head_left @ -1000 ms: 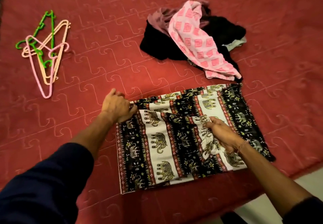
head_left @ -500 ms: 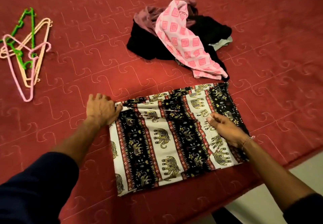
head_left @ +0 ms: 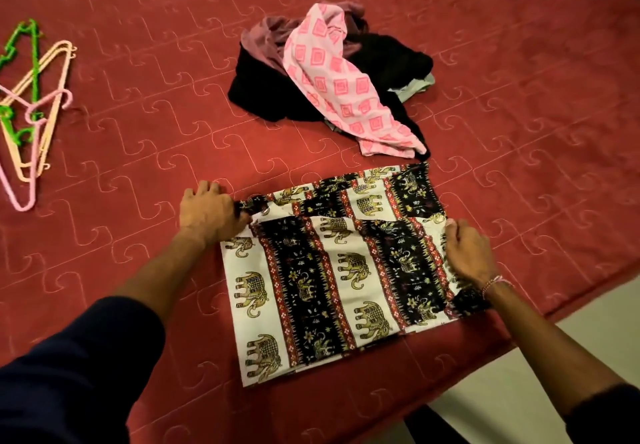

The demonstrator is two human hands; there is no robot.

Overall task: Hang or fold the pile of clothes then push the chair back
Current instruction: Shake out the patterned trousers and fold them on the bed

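Mid-fold on the elephant cloth (head_left: 332, 270), spread flat on the red bed (head_left: 519, 62) near its front edge. Left hand (head_left: 207, 215) curled round the bunched corner of the cloth, knuckles up, fingers (head_left: 204, 189) tucked over the far side of the wad. Right hand (head_left: 467, 253) pinching the opposite edge, fingers (head_left: 452, 227) curled into the fabric, wrist lying over the near right corner.

Likely to go wrong from here:
- Top layer sitting crooked below the far strip; pulling unevenly from the two grips probably skews the fold further.
- Thin, slippery-looking fabric; a loose pinch on the right could let the layer slide out and open up.
- Bunched wad under the left fingers likely to leave a lump unless smoothed.
- Near right corner, beneath the right wrist, close to the bed edge; a tug that way could drag the cloth off.

Beyond the fingers, the pile (head_left: 332, 73) still unsorted, just past the cloth's far edge. Hangers (head_left: 34, 111) well apart, left of the left hand. No chair in view.
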